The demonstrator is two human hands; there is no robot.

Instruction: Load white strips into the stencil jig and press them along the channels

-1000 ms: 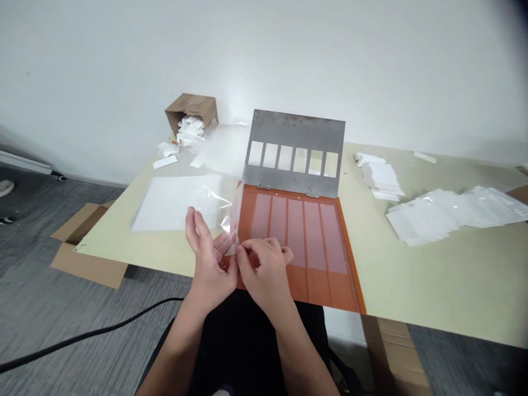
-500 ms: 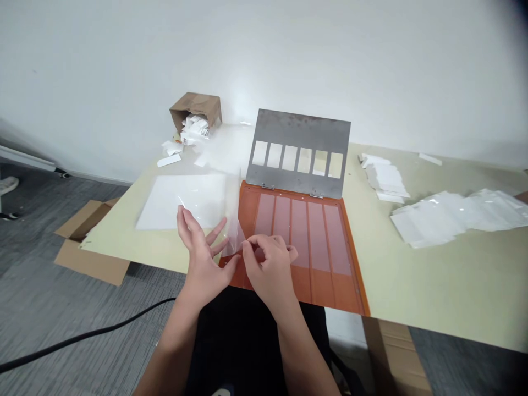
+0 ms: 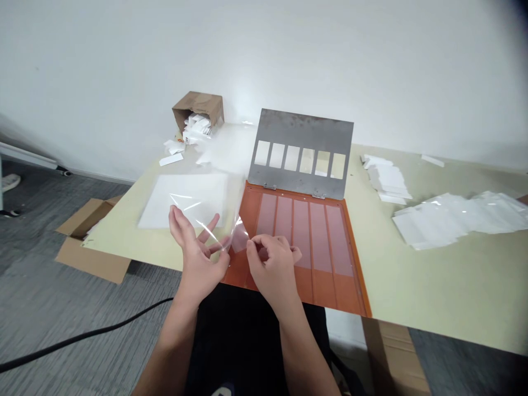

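My left hand (image 3: 194, 254) holds a clear film sheet (image 3: 206, 206) by its lower corner, thumb against the fingers, the other fingers fanned out behind it. The film hangs over the table's front edge, just left of an orange tray (image 3: 330, 286) with several long pale slots. My right hand (image 3: 272, 267) rests on the tray's near left part, fingers curled into a loose pinch beside the film's lower right edge. I cannot see whether anything is in that pinch. A grey metal lid (image 3: 305, 132) with a row of windows stands open at the tray's far edge.
A white sheet (image 3: 157, 212) lies on the pale table (image 3: 433, 286) behind the film. A tipped brown box (image 3: 200, 103) spills white cards at the back left. A white card stack (image 3: 385, 179) and a pile of plastic bags (image 3: 454, 217) lie right. A cardboard box (image 3: 82, 245) and black cable (image 3: 82, 335) are on the floor.
My left hand has drawn the film to the left and opened its fingers wider. The hands have come apart, and the right hand has stayed on the tray.
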